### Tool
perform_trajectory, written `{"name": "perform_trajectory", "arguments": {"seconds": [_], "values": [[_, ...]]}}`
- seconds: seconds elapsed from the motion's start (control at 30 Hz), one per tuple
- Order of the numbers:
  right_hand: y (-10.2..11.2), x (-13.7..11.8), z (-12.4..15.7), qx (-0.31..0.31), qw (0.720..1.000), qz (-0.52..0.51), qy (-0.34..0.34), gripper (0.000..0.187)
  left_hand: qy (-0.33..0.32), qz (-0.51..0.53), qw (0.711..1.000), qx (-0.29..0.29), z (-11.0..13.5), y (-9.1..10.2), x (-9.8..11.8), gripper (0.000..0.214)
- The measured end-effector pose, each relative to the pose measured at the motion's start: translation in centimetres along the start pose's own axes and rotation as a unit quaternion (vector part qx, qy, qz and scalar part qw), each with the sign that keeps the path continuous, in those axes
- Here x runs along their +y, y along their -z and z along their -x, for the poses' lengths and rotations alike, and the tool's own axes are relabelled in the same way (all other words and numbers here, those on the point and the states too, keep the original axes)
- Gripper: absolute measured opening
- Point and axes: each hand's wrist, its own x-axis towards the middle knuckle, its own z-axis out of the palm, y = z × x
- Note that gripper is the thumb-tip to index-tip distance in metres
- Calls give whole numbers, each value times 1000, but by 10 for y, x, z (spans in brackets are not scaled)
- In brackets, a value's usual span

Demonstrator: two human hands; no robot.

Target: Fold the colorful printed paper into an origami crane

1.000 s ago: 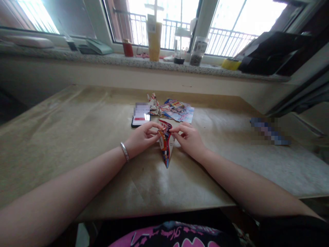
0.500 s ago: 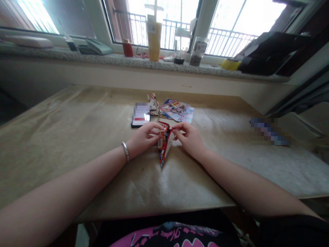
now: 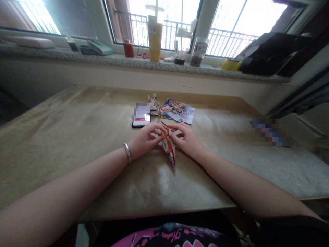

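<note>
A folded piece of colourful printed paper, red, orange, white and blue, is held above the table between my two hands. Its narrow point faces down toward me. My left hand pinches the upper left side, fingers and thumb closed on it. On the upper right side, my right hand grips the paper with thumb and fingers. The fingertips partly hide its upper part. Just beyond my left hand lies a phone with a lit screen.
Behind the hands sit a crumpled or folded printed paper piece and several flat printed sheets. A blurred blue item lies at the right. Cups and jars, including a tall yellow cup, stand on the windowsill.
The folded paper has turned in my hands; its lower point has swung to the right, and more of its white and orange side shows. My right fingers have shifted on it.
</note>
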Motion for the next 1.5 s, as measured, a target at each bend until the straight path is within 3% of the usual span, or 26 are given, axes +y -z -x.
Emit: {"name": "perform_trajectory", "arguments": {"seconds": [0.4,0.77,1.0,1.2,1.5], "values": [[-2,22,-7,24,998,8,-57,21,-24,-41,999,-6,0,2,-1,24],[3,20,-6,38,979,-135,-145,21,21,34,999,19,-1,1,-8,26],[3,15,-5,45,979,-150,-130,21,55,75,996,5,-2,1,-9,29],[1,16,-6,58,975,-189,-107,21,32,75,997,12,-3,2,-9,29],[0,12,-1,64,990,-105,-67,17,16,37,999,20,-2,3,-10,30]]}}
